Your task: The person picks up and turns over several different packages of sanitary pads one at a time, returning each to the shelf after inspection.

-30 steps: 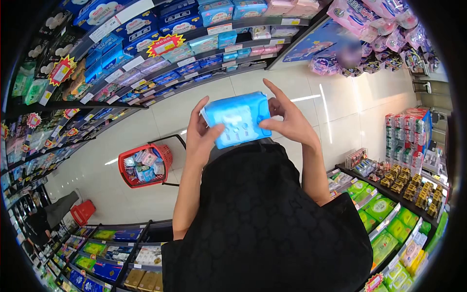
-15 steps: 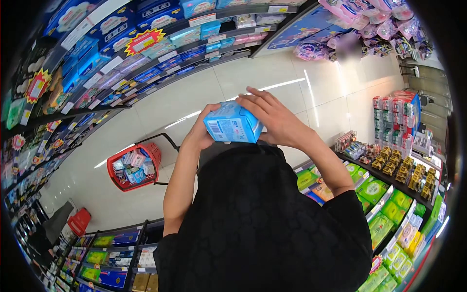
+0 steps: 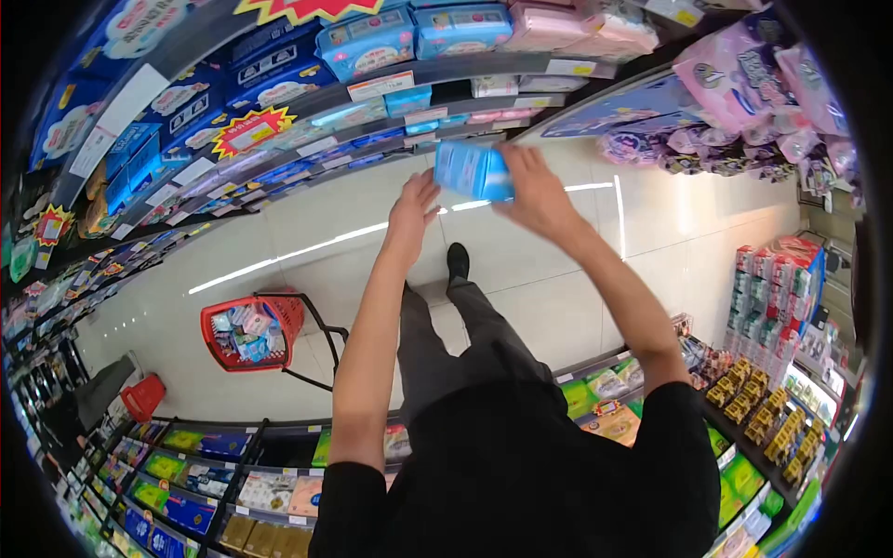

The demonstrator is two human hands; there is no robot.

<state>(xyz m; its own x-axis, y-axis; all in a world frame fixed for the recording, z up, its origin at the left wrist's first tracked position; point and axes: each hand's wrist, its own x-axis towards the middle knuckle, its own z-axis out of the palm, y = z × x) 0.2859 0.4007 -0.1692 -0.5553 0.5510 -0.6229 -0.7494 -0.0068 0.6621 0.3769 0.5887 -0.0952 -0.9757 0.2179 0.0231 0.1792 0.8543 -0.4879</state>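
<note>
My right hand grips the right end of a light-blue, soft-wrapped pack, held out at arm's length in front of the shelves. White print shows on its wrapper; motion blurs the details. Just below the pack's left end is my left hand, fingers stretched out and fingertips right at the edge. Beyond the pack rise shelves with similar blue packs and pink packs.
A red shopping basket with several small packs inside stands on the floor to my left. Further off is another red basket beside a person. Purple bags hang at the right. Green packs line shelves behind me.
Both arms have stretched forward, carrying the blue pack away from my body toward the shelves. My left hand has loosened from the pack's side. The view has tilted, showing my legs and shoe.
</note>
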